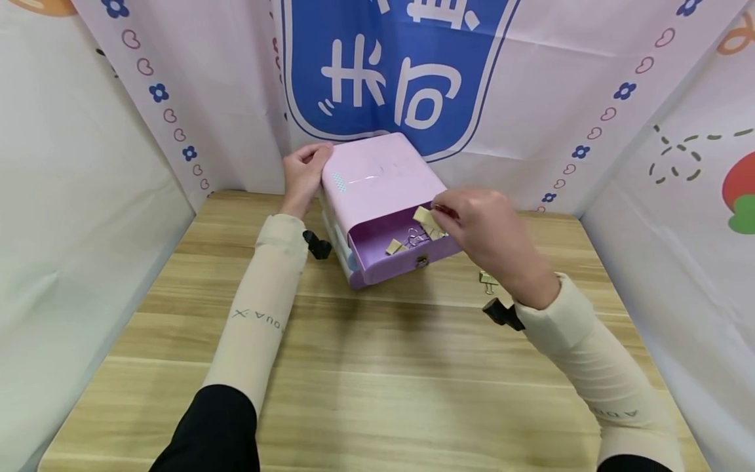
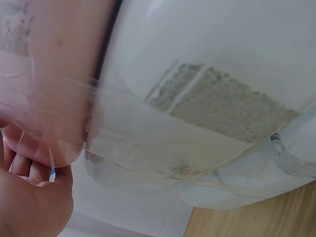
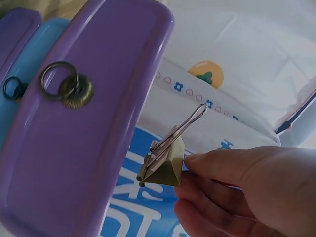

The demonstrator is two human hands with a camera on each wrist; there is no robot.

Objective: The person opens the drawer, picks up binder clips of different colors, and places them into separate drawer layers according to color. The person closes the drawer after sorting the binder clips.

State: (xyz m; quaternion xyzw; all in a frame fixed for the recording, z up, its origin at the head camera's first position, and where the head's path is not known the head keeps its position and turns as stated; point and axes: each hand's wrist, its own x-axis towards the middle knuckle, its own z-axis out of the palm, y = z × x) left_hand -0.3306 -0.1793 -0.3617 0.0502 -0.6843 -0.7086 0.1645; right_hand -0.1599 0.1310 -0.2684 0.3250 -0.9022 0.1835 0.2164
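A small chest of drawers (image 1: 383, 177) with a pink top stands near the back of the table, its upper purple drawer (image 1: 386, 267) pulled out. My left hand (image 1: 303, 177) grips the chest's far left corner, fingers curled round the edge in the left wrist view. Above the drawer's right side, my right hand (image 1: 495, 236) pinches a gold binder clip (image 3: 168, 165) between thumb and fingers. Inside the drawer lie more binder clips (image 1: 395, 246), partly hidden. Another binder clip (image 1: 488, 278) lies on the table beside the right wrist.
Below the pulled-out drawer, the right wrist view shows a blue drawer (image 3: 47, 52) and another purple one, with ring pulls. Behind the wooden table (image 1: 377, 380) hangs a white cloth (image 1: 531, 118) with a blue emblem. Cloth walls also stand left and right.
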